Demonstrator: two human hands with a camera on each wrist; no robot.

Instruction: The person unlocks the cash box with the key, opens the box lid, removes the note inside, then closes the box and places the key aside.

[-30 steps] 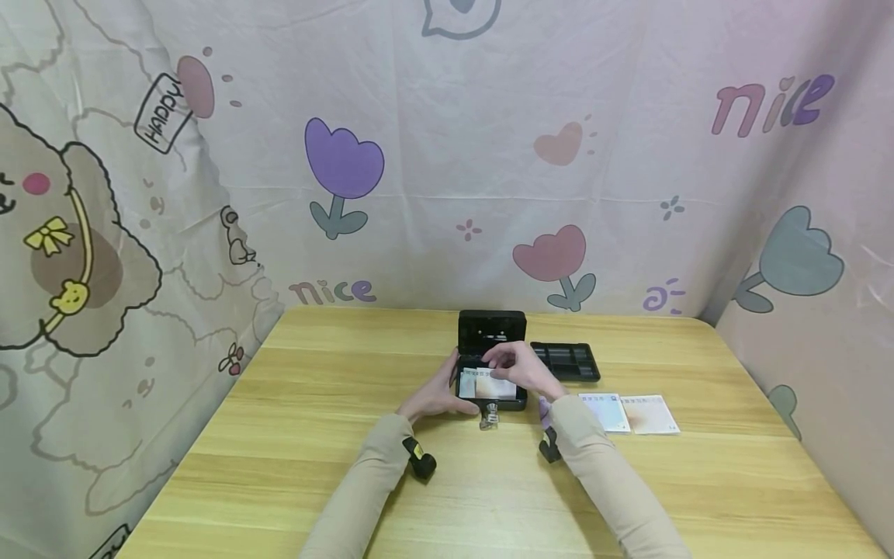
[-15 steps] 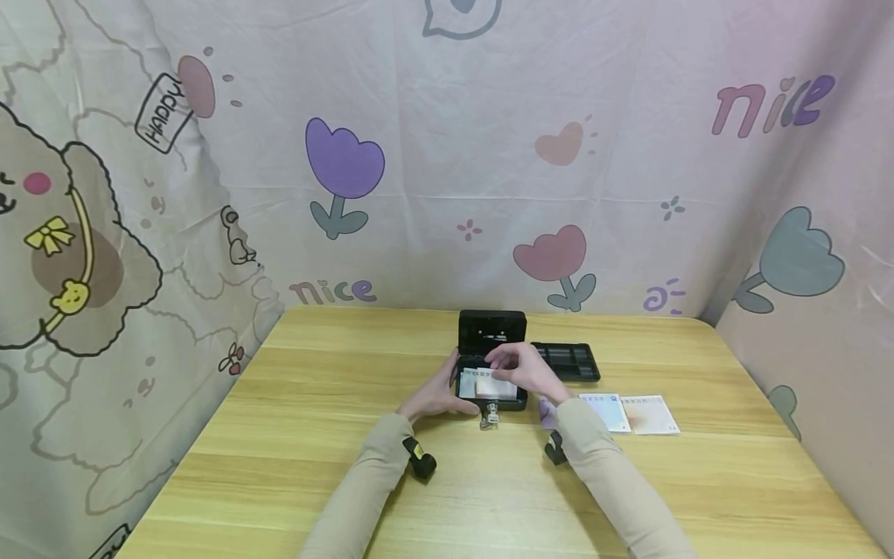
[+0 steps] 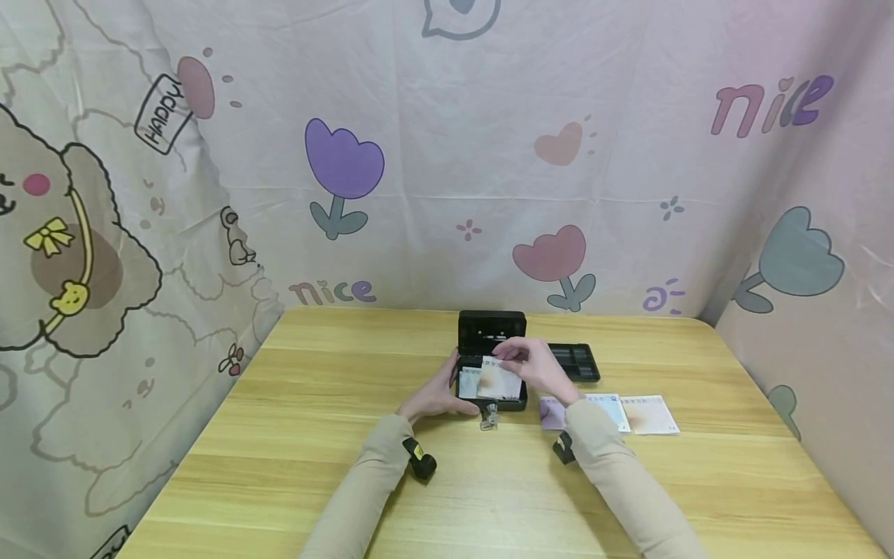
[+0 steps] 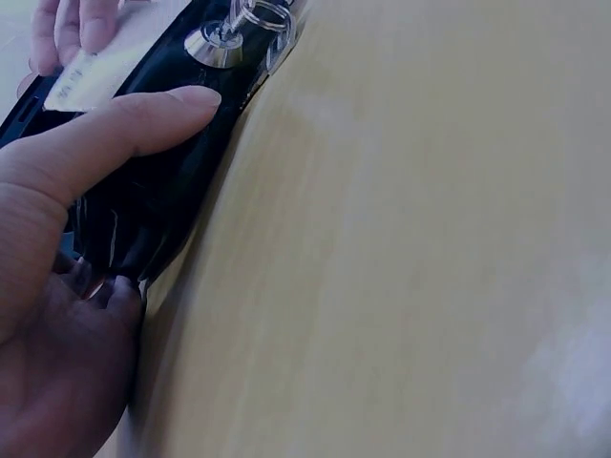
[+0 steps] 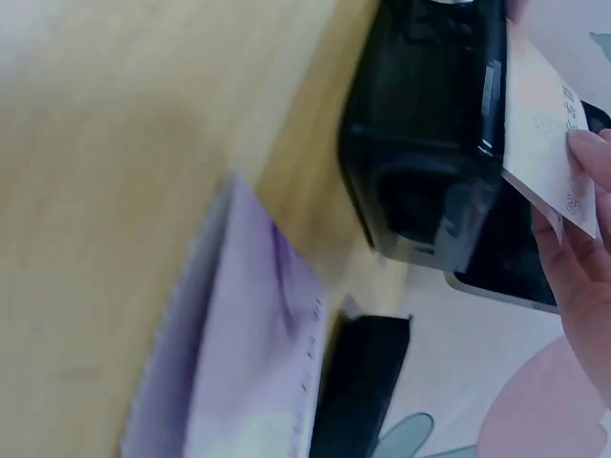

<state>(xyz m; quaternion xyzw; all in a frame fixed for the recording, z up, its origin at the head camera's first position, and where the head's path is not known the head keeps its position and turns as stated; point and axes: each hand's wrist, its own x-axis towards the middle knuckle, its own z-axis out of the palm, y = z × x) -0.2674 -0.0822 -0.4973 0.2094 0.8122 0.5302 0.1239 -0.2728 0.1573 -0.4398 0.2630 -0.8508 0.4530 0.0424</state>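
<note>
table (image 3: 489, 481) stretches wide before the box (image 3: 513, 404), at whose mouth a note (image 3: 499, 382) tilts up past the rim, one top corner hidden by the right hand (image 3: 536, 366) pinching it, while the left hand (image 3: 436, 392) holds the box's left side, thumb along the front, fingertips hard to make out.

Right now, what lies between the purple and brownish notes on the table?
In the head view, a bluish note, partly hidden by the right sleeve.

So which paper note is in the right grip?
The cream-brown paper note over the black box; the pale blue paper note beside it isn't held.
</note>
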